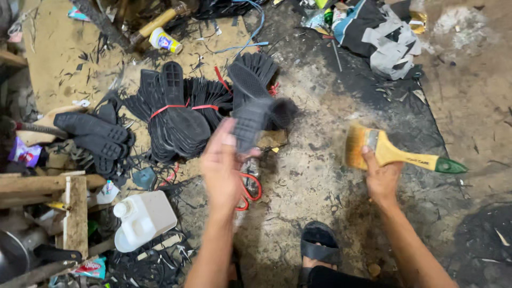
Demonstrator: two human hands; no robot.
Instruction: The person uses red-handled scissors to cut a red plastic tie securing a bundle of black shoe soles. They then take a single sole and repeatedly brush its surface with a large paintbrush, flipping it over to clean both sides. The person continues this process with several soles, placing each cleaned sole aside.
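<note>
A black ribbed rubber shoe sole (255, 109) is held up in the left hand (224, 165), fingers closed round its lower end, above the dusty floor (314, 176). A flat paintbrush with pale bristles, yellow wooden handle and green tip (394, 153) is gripped in the right hand (381, 178). Bundles of black soles tied with red bands (176, 114) are seen just behind the held sole. A white plastic jug (143, 218) lies at lower left.

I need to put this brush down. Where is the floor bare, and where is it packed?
Bare floor lies between the left hand holding a sole and the right hand with the brush. Left is crowded: bundled soles, white jug.
</note>
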